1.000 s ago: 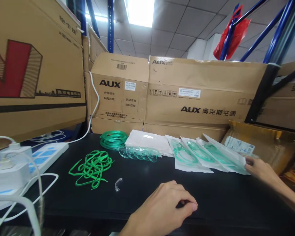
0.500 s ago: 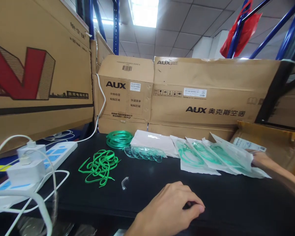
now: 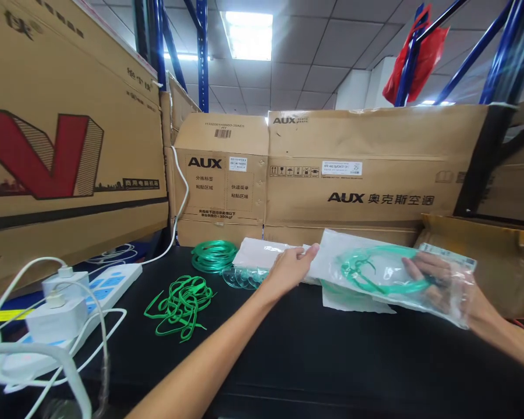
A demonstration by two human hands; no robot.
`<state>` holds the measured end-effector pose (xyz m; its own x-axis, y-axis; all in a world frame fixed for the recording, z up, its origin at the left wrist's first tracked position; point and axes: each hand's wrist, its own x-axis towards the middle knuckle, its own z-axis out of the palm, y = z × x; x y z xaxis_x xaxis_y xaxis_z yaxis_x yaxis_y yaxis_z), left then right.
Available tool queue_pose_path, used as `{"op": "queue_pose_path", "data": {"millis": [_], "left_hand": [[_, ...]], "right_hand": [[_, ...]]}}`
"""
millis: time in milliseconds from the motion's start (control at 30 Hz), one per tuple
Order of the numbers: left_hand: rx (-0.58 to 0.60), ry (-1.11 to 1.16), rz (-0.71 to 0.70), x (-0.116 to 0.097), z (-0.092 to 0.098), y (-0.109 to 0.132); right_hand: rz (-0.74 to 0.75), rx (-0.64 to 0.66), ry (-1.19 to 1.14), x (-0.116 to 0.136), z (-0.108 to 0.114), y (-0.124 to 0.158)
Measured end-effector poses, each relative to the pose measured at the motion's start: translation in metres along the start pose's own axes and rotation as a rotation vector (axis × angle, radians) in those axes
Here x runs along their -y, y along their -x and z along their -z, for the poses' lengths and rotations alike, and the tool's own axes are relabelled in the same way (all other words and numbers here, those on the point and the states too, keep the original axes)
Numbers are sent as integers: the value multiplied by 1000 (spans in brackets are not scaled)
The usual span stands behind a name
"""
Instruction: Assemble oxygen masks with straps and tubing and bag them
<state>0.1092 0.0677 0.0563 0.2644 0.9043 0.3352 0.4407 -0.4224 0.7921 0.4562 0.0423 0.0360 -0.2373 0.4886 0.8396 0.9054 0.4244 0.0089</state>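
A clear-fronted packet (image 3: pixel 327 265) with a coil of green tubing (image 3: pixel 353 273) inside is held up above the black tabletop (image 3: pixel 332 355). My right hand (image 3: pixel 436 273) is closed on its right end, the fingers showing through clear film; whether they are inside the packet I cannot tell. At the packet's left edge, my left hand (image 3: pixel 290 267) pinches it between fingertips. Another packet (image 3: pixel 353 299) lies below, partly covered. Clear green-tinted masks (image 3: pixel 242 278) and a white packet (image 3: pixel 255 253) lie behind my left forearm. Whether more packets are stacked in my grip is hidden.
Bright green elastic cord (image 3: pixel 183 302) lies tangled at left, with coiled green tubing (image 3: pixel 213 256) behind it. A white power strip (image 3: pixel 117 279) with plugs and cables takes the left side. Cardboard boxes (image 3: pixel 375 139) wall the back; an open carton (image 3: pixel 502 244) stands right.
My left hand has gone from the front edge forward to the packet. My right hand has brought the packet up and leftward off the row. The small clear piece on the table is out of sight.
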Motion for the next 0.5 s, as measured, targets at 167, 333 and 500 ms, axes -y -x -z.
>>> {"op": "queue_pose_path", "data": {"millis": [167,333,500], "left_hand": [[6,-75,73,10,1,-31],[-33,-84,78,25,7,-43],[-41,-107,57,38,26,-59]], "right_hand": [[72,-43,-32,33,-23,-7],[31,-72,-78,46,-24,-10],[-73,-55,-138,44,-20,-9]]}}
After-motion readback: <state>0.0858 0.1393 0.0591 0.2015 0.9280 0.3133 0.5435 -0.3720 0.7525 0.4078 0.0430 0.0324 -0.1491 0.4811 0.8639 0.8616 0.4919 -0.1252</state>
